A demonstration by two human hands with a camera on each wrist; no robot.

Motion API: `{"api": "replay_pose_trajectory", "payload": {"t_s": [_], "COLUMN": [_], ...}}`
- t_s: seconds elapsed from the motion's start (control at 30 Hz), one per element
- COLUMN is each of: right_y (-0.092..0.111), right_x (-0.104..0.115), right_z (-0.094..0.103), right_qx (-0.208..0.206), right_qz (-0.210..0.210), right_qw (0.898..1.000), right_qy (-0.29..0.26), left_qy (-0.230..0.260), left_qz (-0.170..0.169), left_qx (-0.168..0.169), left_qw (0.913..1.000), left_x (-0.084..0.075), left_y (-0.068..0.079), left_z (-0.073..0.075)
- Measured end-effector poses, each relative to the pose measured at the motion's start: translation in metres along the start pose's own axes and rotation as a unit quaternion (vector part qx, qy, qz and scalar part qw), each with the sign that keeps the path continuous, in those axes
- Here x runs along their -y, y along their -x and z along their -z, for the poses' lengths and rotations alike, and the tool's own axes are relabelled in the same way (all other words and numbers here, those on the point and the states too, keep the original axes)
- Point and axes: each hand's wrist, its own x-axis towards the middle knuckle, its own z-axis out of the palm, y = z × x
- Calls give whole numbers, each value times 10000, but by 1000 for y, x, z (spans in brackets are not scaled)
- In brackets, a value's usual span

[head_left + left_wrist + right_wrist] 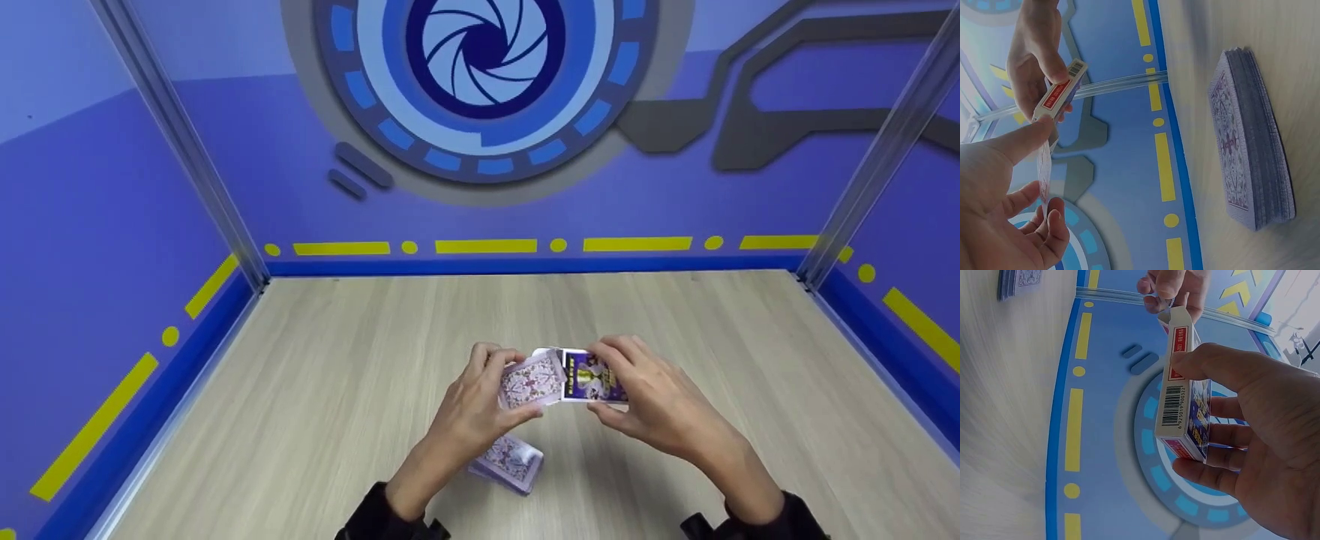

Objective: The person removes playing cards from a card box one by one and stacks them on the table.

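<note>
In the head view my right hand [664, 397] grips a small card box [592, 375] with a dark purple printed face. The right wrist view shows the box's narrow side with a barcode, my thumb across it and its end flap open. My left hand [472, 401] pinches a few playing cards [531, 381] with patterned backs by their edges, at the open end of the box. Whether the cards' far edge is inside the box cannot be told. Below the left hand, a thick stack of playing cards [1235, 140] lies back up on the table, partly covered in the head view.
The wood-grain table [337, 360] is enclosed by blue printed panels [480, 217] at the back and both sides. Metal posts [187, 150] stand at the back corners.
</note>
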Motion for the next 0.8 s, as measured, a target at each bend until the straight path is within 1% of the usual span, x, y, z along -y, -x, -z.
{"api": "replay_pose_trajectory", "payload": {"t_s": [0.13,0.23,0.4,0.53,0.7,0.8], "right_y": [0,0,1,2,2,3], "right_x": [0,-1,-5,-9,-12,-13], "right_z": [0,1,3,7,12,14], "right_qx": [24,34,-73,-56,25,42], "right_qz": [-9,-44,-42,-222,-534,-640], "right_qw": [10000,10000,10000,9997,9986,9979], "right_qy": [-18,-26,-14,43,59,19], "left_qy": [-511,-707,-813,-847,-803,-763], "left_qz": [-212,-258,-217,-226,-312,-420], "left_qx": [20,126,292,411,779,1032], "left_qw": [9985,9971,9960,9953,9932,9908], "left_x": [1,2,6,10,14,17], "left_y": [1,1,0,-2,-3,-4], "left_z": [0,0,7,15,22,24]}}
